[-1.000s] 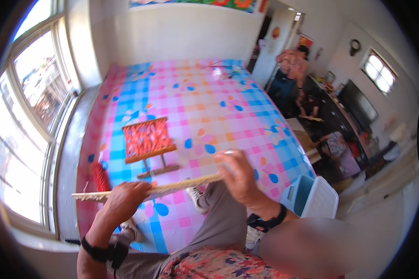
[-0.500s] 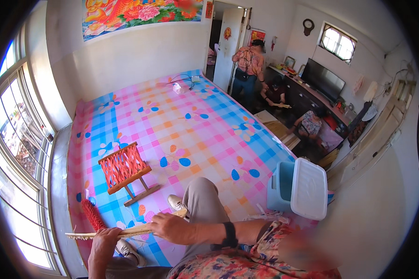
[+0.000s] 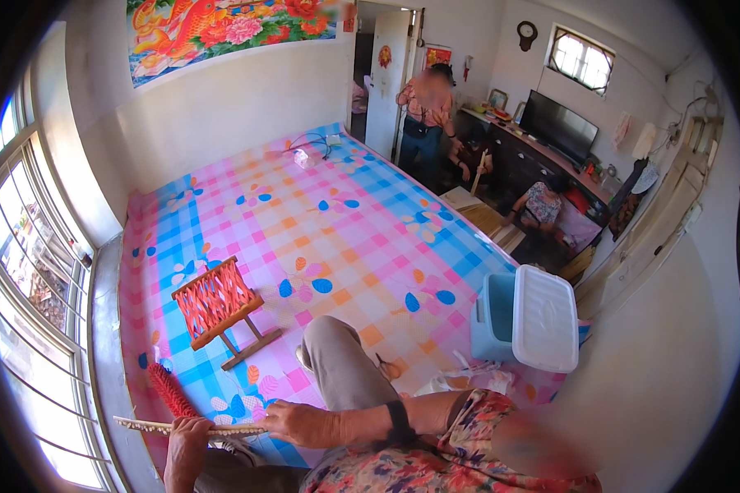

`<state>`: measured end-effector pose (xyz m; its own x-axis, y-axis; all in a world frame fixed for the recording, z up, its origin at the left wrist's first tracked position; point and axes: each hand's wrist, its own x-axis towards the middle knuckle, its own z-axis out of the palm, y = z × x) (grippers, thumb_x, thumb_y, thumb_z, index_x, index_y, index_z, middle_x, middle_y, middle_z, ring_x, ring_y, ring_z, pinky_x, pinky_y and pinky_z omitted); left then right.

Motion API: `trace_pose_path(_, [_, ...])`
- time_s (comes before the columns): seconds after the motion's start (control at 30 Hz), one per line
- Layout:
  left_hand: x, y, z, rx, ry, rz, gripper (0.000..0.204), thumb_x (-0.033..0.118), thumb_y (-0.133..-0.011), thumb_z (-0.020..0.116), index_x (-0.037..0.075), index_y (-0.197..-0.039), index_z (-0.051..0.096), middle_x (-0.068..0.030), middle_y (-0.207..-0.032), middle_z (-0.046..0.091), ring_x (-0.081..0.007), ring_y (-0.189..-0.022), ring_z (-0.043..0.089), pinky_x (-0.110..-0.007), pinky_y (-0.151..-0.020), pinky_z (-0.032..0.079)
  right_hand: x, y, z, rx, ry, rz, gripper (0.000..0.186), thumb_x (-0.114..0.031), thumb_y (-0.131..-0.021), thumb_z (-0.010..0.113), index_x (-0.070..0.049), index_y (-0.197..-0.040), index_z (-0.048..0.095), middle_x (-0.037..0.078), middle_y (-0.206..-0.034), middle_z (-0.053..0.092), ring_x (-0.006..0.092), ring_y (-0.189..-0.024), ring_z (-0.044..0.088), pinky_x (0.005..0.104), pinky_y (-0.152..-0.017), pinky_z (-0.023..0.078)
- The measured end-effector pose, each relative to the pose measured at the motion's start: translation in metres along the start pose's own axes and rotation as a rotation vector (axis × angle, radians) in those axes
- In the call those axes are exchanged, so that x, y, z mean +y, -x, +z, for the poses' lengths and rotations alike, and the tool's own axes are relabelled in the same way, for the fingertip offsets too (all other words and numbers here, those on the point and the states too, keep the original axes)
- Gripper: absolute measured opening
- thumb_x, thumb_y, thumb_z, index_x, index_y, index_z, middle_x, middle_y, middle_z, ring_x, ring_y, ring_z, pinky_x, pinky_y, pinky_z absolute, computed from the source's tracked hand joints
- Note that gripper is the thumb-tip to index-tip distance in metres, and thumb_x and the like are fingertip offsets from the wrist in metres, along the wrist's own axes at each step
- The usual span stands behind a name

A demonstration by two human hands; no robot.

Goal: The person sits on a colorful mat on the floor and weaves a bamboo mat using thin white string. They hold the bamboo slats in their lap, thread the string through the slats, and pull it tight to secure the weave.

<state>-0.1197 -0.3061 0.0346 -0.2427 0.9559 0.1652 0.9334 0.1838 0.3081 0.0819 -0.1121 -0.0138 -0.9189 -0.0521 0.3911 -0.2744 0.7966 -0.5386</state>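
My left hand (image 3: 187,444) is closed round a long, pale straw strip (image 3: 146,425) with a bumpy edge, held low in front of me. My right hand (image 3: 302,423) also has its fingers closed on the strip, further right, over my lap. Beside my left hand lies a fuzzy red roll (image 3: 169,389). Beyond it stands a wooden frame (image 3: 216,302) laced with red strands, on a T-shaped foot. My bent knee (image 3: 337,361) is right of the frame, and a pair of scissors (image 3: 386,367) lies just right of the knee.
A blue box (image 3: 492,320) with a white lid (image 3: 543,316) is at my right on the checked covering (image 3: 296,205). A window (image 3: 33,271) runs along the left. At the back right are a standing person (image 3: 426,115), two seated co-workers (image 3: 534,209) and a television (image 3: 559,125).
Both hands and the strip have moved lower and toward me. A seated co-worker's pale stick has swung from level to upright. The view has shifted.
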Motion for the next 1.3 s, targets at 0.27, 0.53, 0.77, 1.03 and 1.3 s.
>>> trace_pose_path(0.27, [0.011,-0.014,-0.003,-0.02,-0.057,0.068,0.013,0.005,-0.076,0.064,0.006,-0.088,0.067,-0.0089,-0.091,0.07,-0.0267,-0.094,0.065,-0.041,-0.091,0.044,-0.002,0.006,-0.021,-0.104,-0.403,0.206,0.028,-0.023,-0.093,0.06,-0.002,-0.113,0.062,0.018,-0.095,0.058,0.0356,-0.094,0.058,0.0418,-0.085,0.046])
trace_pose_path(0.53, [-0.008,-0.009,0.015,0.027,-0.128,0.059,0.013,0.009,-0.08,0.059,0.01,-0.089,0.068,-0.0032,-0.096,0.07,-0.0232,-0.107,0.063,-0.051,-0.106,0.032,0.009,-0.009,0.03,-0.173,-0.677,0.239,0.026,-0.023,-0.089,0.06,0.001,-0.099,0.066,0.019,-0.09,0.068,0.0311,-0.088,0.065,0.0396,-0.08,0.05])
trace_pose_path(0.77, [-0.026,0.006,0.062,0.135,-0.048,0.008,0.015,0.003,-0.077,0.059,0.01,-0.088,0.067,-0.0035,-0.095,0.07,-0.025,-0.108,0.062,-0.054,-0.108,0.03,0.033,-0.012,0.038,-0.312,-0.774,0.378,0.024,-0.021,-0.093,0.057,0.0,-0.1,0.064,0.011,-0.083,0.066,0.0199,-0.07,0.064,0.0338,-0.066,0.051])
trace_pose_path(1.03, [-0.009,0.028,0.067,0.207,-0.057,0.035,0.031,0.005,-0.079,0.058,0.002,-0.11,0.061,-0.0137,-0.117,0.063,-0.0346,-0.122,0.053,-0.053,-0.11,0.03,0.063,-0.038,0.075,-0.249,-0.989,0.607,0.025,-0.024,-0.096,0.054,-0.001,-0.095,0.061,0.002,-0.074,0.058,0.0103,-0.063,0.06,0.0272,-0.053,0.049])
trace_pose_path(1.3, [-0.006,0.039,0.067,0.273,0.001,0.001,0.032,0.0,-0.075,0.058,0.002,-0.107,0.06,-0.016,-0.114,0.062,-0.037,-0.12,0.053,-0.054,-0.109,0.032,0.047,-0.072,0.109,-0.269,-0.908,0.526,0.025,-0.023,-0.095,0.055,-0.001,-0.084,0.061,0.003,-0.065,0.058,0.0112,-0.055,0.058,0.0257,-0.049,0.047])
